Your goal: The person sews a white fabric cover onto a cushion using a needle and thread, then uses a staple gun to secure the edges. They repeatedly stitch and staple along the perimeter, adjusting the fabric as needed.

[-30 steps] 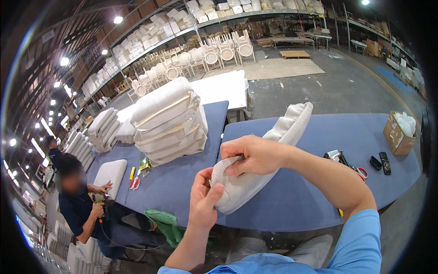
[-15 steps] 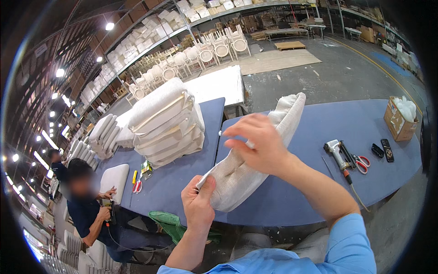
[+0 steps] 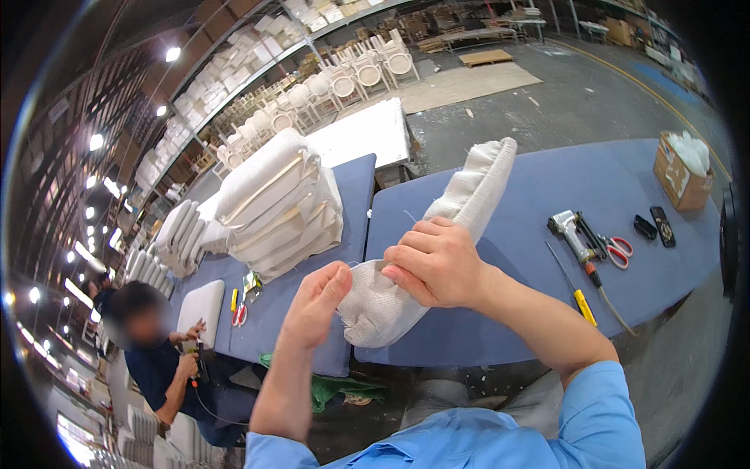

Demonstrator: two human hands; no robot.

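A seat cushion covered in pale woven fabric point(image 3: 380, 313) is held tilted above the blue-topped table point(image 3: 516, 328), its far end raised and its fabric edge gathered. My right hand point(image 3: 439, 262) is closed over the near part, fingers curled on the fabric edge. At the near left end, my left hand point(image 3: 316, 303) pinches the cover's edge between thumb and fingers; its fingertips are partly hidden. A loose thread shows near the left thumb.
On the right lie a staple gun point(image 3: 574, 234) with a hose, a yellow-handled tool point(image 3: 583, 307), red-handled scissors point(image 3: 619, 252) and a cardboard box point(image 3: 681, 180). Stacked cushions point(image 3: 281, 207) stand left. A co-worker point(image 3: 168, 367) handles another cushion point(image 3: 201, 309) at the left table.
My right hand has come down from above the cushion and closed on its fabric. My left hand has moved slightly left and up. The cushion's near end has turned, bunching the cover.
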